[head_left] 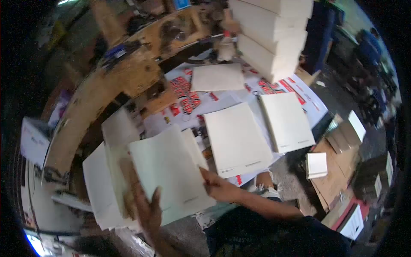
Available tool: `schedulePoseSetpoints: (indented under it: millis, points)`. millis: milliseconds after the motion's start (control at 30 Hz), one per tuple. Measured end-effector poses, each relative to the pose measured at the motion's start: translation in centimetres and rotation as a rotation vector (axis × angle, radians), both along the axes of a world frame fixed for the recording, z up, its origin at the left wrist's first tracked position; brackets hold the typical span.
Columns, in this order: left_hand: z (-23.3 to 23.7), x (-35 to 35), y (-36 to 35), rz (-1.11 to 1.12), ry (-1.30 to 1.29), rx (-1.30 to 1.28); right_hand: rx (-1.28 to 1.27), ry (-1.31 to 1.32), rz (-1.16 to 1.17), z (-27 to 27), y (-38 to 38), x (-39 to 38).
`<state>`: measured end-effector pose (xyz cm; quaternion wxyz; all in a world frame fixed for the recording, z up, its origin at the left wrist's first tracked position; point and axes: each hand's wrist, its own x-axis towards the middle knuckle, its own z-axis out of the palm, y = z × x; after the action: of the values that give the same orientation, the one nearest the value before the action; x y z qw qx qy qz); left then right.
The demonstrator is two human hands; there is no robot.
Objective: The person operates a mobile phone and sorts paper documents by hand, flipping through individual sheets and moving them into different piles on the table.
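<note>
A large white-covered book with a small line of print near its lower edge is tilted in front of me. My right hand pinches its right edge. My left hand lies along its left edge, fingers stretched and slightly blurred, thumb apart. Beneath and to the left is a stack of similar white books, partly hidden by my left hand and the book. To the right, a white book lies flat, and a thicker white pile sits beyond it.
A tall stack of white books stands at the back right. A blank white sheet lies on the printed red-and-white table covering. A curved wooden bench runs along the left. Cardboard and a small white block are at right.
</note>
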<state>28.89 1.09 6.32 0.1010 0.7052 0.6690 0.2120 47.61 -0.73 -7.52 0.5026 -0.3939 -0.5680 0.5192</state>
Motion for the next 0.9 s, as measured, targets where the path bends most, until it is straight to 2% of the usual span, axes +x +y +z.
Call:
schedulePoseSetpoints:
  millis: [33, 67, 100, 133, 200, 233, 267, 333, 433, 500, 567, 633, 700, 767, 800, 867, 900]
  points:
    - [-0.5, -2.7, 0.2, 0.023, 0.024, 0.026, -0.011, -0.008, -0.044, 2.2, -0.6, 0.8]
    - [-1.1, -5.4, 0.3, 0.046, 0.047, 0.052, -0.175, 0.205, 0.095, 6.4, -1.3, 1.8]
    - [-0.2, -8.4, 1.4, 0.116, 0.102, 0.228, -0.329, 0.429, 0.229, 8.7, -1.7, 2.9]
    - [0.3, -13.3, 2.8, 0.147, 0.251, 0.419, 0.057, 0.247, 0.074, 7.3, -1.6, 4.5]
    - [1.3, -27.1, 7.3, 0.166, 0.725, 0.75, 0.09, 0.045, -0.162, 7.8, -2.9, 8.5]
    - [1.7, -39.5, 11.4, 0.008, 1.106, 0.934, 0.15, -0.147, -0.342, 7.4, -3.3, 10.9]
    - [1.2, -40.1, 12.3, 0.274, 1.0, 0.807, 0.177, -0.345, -0.531, 7.0, -3.6, 13.3]
    - [-1.2, -38.3, 12.6, 0.569, 0.866, 0.533, 0.117, -0.587, -0.898, 5.3, -4.5, 18.2]
    - [-3.4, -37.3, 12.7, 0.671, 0.818, 0.433, 0.145, -1.153, -1.218, 2.4, -6.7, 24.9]
    - [-3.5, -35.7, 12.5, 0.677, 0.82, 0.462, -0.107, -1.245, -1.265, 1.7, -8.5, 26.9]
    - [-2.8, -32.7, 12.1, 0.647, 0.832, 0.592, -0.152, -1.273, -1.268, 0.0, -9.7, 28.4]
    - [-1.5, -26.8, 11.0, 0.503, 0.786, 0.833, -0.105, -1.251, -1.274, 0.2, -9.9, 28.3]
    - [-1.0, -17.4, 8.9, 0.266, 0.578, 0.924, -0.074, -1.235, -1.278, 1.0, -10.4, 27.8]
    - [-1.8, -6.9, 6.3, 0.012, 0.214, 0.766, -0.031, -1.208, -1.29, 2.4, -9.8, 27.4]
    - [-2.7, -1.5, 4.8, -0.133, 0.036, 0.594, -0.025, -1.207, -1.285, 2.7, -9.6, 27.5]
    - [-4.6, 8.1, 2.4, -0.454, -0.172, 0.279, -0.255, -0.64, -1.197, 3.2, -9.2, 27.9]
    - [-5.5, 11.9, 1.4, -0.619, -0.196, 0.166, -0.249, -0.642, -1.2, 2.8, -9.2, 28.4]
